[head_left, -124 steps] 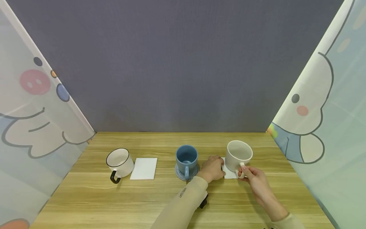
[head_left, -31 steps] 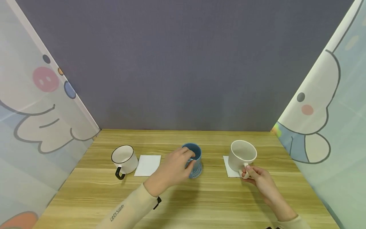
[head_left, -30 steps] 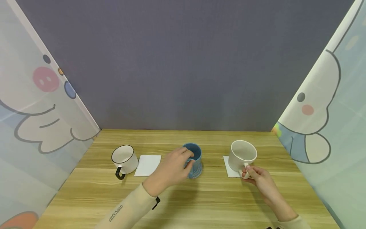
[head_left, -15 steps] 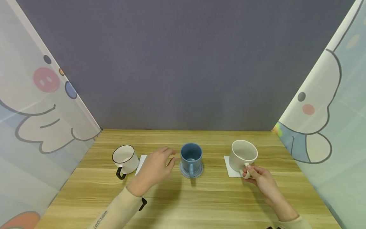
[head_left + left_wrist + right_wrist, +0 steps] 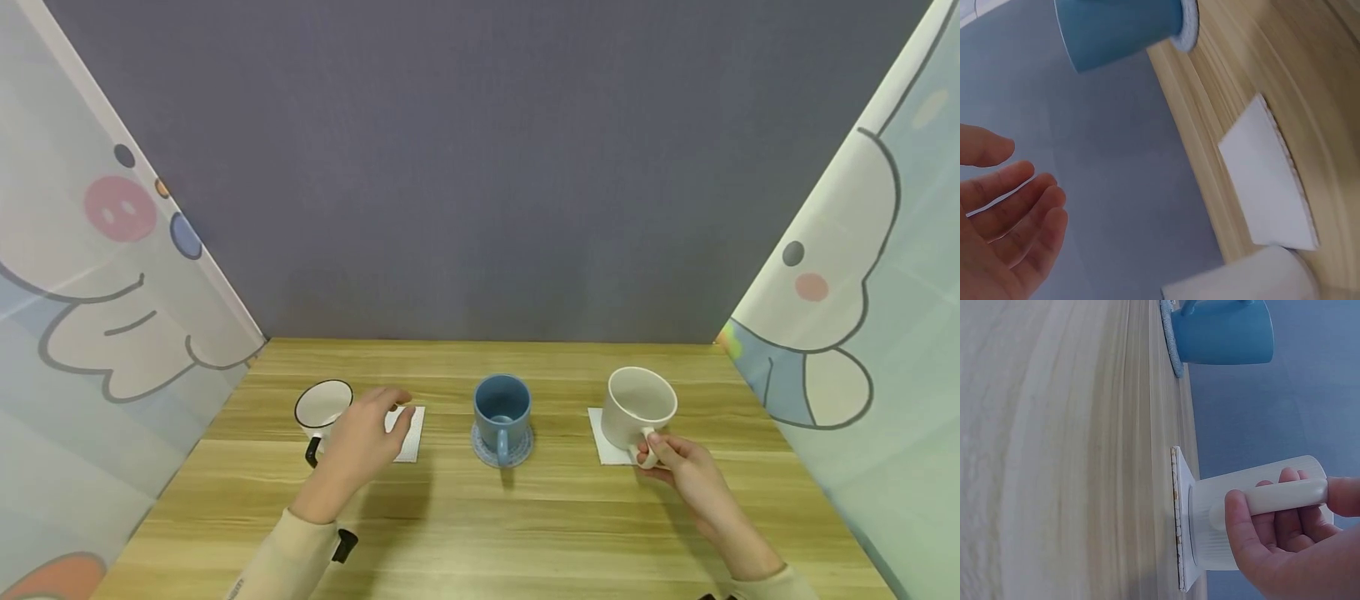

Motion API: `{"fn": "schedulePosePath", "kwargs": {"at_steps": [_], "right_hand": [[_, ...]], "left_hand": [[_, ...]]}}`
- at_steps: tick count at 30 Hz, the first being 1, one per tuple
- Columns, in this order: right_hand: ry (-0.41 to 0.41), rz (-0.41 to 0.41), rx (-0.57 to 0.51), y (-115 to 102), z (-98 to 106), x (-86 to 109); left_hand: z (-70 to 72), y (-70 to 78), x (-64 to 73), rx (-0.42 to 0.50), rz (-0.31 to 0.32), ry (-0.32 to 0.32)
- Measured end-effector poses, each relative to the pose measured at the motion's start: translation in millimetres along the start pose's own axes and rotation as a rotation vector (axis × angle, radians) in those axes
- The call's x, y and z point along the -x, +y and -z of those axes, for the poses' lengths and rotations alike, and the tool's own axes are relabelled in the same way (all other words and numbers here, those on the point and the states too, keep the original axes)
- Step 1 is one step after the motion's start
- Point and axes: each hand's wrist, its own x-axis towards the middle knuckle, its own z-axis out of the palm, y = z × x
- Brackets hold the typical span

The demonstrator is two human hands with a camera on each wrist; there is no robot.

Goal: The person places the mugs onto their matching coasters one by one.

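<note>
My right hand [image 5: 686, 475] grips the handle of a cream mug [image 5: 637, 404], which stands upright on a white square coaster [image 5: 609, 450]. In the right wrist view its ribbed side [image 5: 1210, 494] shows, with my fingers curled round the handle. My left hand [image 5: 365, 433] is in the air with loosely bent fingers and nothing in them. It overlaps a second white coaster [image 5: 411, 433] and part of a white mug [image 5: 318, 406] with a black rim and black handle. In the left wrist view that coaster [image 5: 1266, 181] lies flat, bare on top.
A blue mug [image 5: 501, 408] stands on a round blue coaster [image 5: 480, 447] in the middle of the wooden table [image 5: 525, 533]. Behind the table rises a grey panel [image 5: 480, 167]. Cartoon-printed curtains [image 5: 817, 250] flank both sides.
My left hand has moved left, from the cream mug's coaster, past the blue mug, to the white mug. My right hand stays on the cream mug's handle.
</note>
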Motion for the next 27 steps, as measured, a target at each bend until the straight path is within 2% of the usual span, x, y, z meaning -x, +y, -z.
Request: {"fn": "schedulePosePath", "kwargs": {"at_steps": [5,10,16,20,27], "right_hand": [[0.0,0.003,-0.015,0,0,-0.9],[0.008,0.004,-0.025,0,-1,-1.0],[0.013,0.006,-0.018,2,-1,-1.4],[0.016,0.009,-0.022,3,-2,-2.5],[0.015,0.013,-0.025,5,-1,-3.5]], "left_hand": [[5.4,-15.2,8.5,0.006,0.059,0.034],[9.2,-28.9,17.5,0.014,0.069,0.091],[10.4,-43.5,26.4,0.02,0.079,0.192],[9.9,-54.2,32.4,0.021,0.101,0.246],[11.9,-70.7,44.5,0.022,0.167,0.303]]}}
